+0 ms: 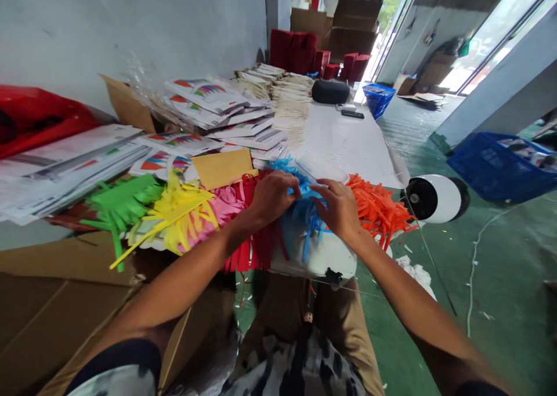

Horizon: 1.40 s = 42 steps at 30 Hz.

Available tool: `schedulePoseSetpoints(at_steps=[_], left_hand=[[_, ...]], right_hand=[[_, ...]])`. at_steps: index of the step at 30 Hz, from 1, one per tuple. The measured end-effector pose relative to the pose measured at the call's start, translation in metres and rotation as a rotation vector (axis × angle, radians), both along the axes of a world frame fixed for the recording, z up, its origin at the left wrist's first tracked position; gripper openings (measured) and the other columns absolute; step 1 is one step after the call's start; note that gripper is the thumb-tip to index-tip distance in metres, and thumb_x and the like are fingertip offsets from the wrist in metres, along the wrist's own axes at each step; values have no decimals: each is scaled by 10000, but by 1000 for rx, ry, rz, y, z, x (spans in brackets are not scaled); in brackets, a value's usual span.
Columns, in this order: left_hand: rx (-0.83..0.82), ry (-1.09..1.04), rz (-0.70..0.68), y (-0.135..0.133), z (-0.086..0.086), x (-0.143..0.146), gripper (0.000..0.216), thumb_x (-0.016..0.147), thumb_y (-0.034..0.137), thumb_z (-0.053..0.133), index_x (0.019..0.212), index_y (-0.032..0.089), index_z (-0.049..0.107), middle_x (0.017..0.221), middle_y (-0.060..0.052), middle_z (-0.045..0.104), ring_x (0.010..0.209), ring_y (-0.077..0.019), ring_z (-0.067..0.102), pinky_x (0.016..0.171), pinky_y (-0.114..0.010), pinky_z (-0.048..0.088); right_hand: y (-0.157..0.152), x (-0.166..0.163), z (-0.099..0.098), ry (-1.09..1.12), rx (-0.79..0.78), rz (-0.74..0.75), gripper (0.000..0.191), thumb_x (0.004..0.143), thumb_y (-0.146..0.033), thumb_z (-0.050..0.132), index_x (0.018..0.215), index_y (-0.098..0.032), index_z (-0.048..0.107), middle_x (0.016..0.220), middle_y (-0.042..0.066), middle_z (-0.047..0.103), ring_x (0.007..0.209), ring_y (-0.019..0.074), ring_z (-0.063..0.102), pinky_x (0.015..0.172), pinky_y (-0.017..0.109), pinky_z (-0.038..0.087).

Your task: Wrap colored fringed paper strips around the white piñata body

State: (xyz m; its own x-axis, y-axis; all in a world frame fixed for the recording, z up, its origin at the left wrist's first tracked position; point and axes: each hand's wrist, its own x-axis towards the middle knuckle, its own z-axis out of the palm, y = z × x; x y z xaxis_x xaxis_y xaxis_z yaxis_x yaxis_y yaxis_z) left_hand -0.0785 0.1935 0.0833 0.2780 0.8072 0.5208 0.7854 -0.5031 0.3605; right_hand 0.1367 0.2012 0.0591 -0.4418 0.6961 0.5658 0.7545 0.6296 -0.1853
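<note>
A row of fringed paper tassels lies along the near edge of the table: green (124, 202), yellow (183, 210), pink (224, 207), red (250, 248), blue (304, 213) and orange (376, 207). My left hand (274, 196) rests on the red and blue tassels, its fingers curled and pinching blue strips. My right hand (339, 207) lies on the blue tassel beside the orange one, fingers bent and pressing the blue paper. Both hands meet over the blue tassel.
Stacks of printed white packets (209, 103) and cream paper bundles (289, 103) cover the table's left and back. A tan card (221, 167) lies behind the tassels. An open cardboard box (65, 303) stands at my left. A small fan (435, 198) and blue crates (500, 167) stand at the right on the green floor.
</note>
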Motion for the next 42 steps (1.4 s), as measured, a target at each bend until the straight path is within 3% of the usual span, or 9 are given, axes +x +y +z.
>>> schedulePoseSetpoints(at_steps=[6,9,13,17,21,31,37,39,42], left_hand=[[82,-85,-106,17,28,-6,54,872,195,765,843,228,796,952,-48,783,987,-234,686,915,-377,528],[139,-365,-40,18,25,-4,139,888,287,771,1011,224,778,1093,-62,759,1014,-207,686,881,-336,555],[128,-692,75,6,14,-6,228,941,431,705,994,210,681,979,-33,722,897,-154,674,805,-277,550],[36,-741,97,-15,7,-7,389,864,559,772,958,204,641,935,-17,708,867,-152,669,827,-293,539],[-21,-752,112,-33,16,-3,424,789,556,844,947,199,678,913,-15,722,827,-154,669,792,-294,542],[112,-936,-18,-73,59,19,331,815,465,844,935,201,684,831,-5,729,782,-145,710,744,-264,579],[52,-897,-75,-97,69,45,175,773,313,851,828,198,732,803,8,748,773,-138,687,753,-261,561],[-41,-964,-170,-102,72,50,170,775,320,841,792,202,719,763,15,715,716,-130,653,693,-258,545],[-352,-1063,-406,-108,74,54,152,791,341,780,842,209,725,751,8,693,654,-134,630,616,-266,528]], right_hand=[[13,-1,26,141,-2,66,203,1026,-291,610,1069,-281,808,1236,89,761,1078,273,702,961,472,542],[17,-2,39,260,21,93,191,1014,-263,622,1050,-264,809,1185,91,768,1081,253,716,955,436,568],[14,-7,58,298,30,95,179,999,-251,632,1017,-239,810,1131,92,772,1005,241,723,871,401,594],[2,-11,77,373,84,103,160,981,-220,640,1010,-235,796,1080,66,775,923,209,711,821,382,594],[-15,-13,92,441,142,98,161,991,-241,622,1001,-264,781,1071,42,766,921,199,700,813,384,589],[-62,3,129,590,313,31,118,969,-303,668,919,-250,760,1058,33,755,933,202,678,759,366,561],[-101,24,127,616,308,34,142,953,-349,705,890,-242,774,1051,49,765,959,211,696,812,384,565],[-115,36,126,604,230,78,201,973,-385,691,860,-238,771,1058,55,765,975,213,703,864,399,559],[-130,55,126,622,2,206,383,1043,-528,557,916,-247,783,1127,65,767,1097,230,703,974,432,541]])
